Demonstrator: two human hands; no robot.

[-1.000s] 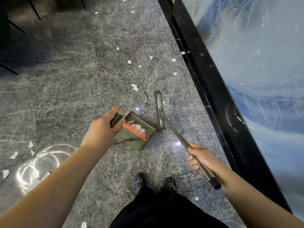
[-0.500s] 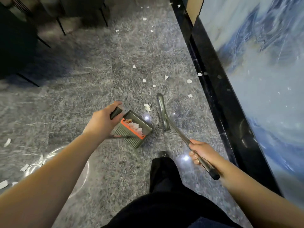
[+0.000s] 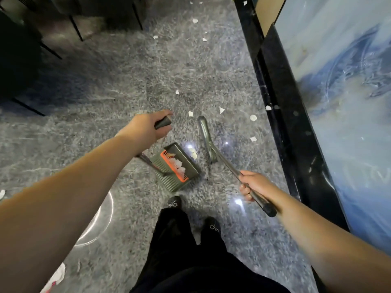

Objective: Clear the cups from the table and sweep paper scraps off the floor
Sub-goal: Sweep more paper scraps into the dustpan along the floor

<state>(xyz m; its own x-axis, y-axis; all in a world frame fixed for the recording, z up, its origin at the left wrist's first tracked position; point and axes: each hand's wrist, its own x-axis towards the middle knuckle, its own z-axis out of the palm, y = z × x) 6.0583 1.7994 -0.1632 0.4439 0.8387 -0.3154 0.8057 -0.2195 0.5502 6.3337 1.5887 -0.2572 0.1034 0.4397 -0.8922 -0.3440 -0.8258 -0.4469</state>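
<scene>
1. The floor (image 3: pixel 118 85) was grey speckled stone, glossy enough to throw back bright glints just beside the dustpan (image 3: pixel 176 166). I judged that scraps would skate on that polish instead of climbing the pan's lip.
2. To the right of the dustpan ran a black wall base (image 3: pixel 281 115) under a blue-and-white panel (image 3: pixel 338 102). Scraps lying against that base looked awkward to reach, since the broom head could knock into it.
3. Up and to the left of the dustpan stood dark furniture with thin black legs (image 3: pixel 76 28). Paper flicked that way might have slid underneath.
4. My left hand (image 3: pixel 146 129) was clamped round the dustpan's upright handle, and my right hand (image 3: pixel 252 186) was wrapped round the broom (image 3: pixel 213 149) shaft. The hands were well apart.
5. The pan held white scraps, and tilting it on the carry could have spilled them.
6. Paper scraps (image 3: pixel 252 118) lay beyond the dustpan, near the broom head. One clump sat touching the pan's far edge. A hard stroke could have scattered them.
7. No cups or table showed, so I could not tell how that half stood.
</scene>
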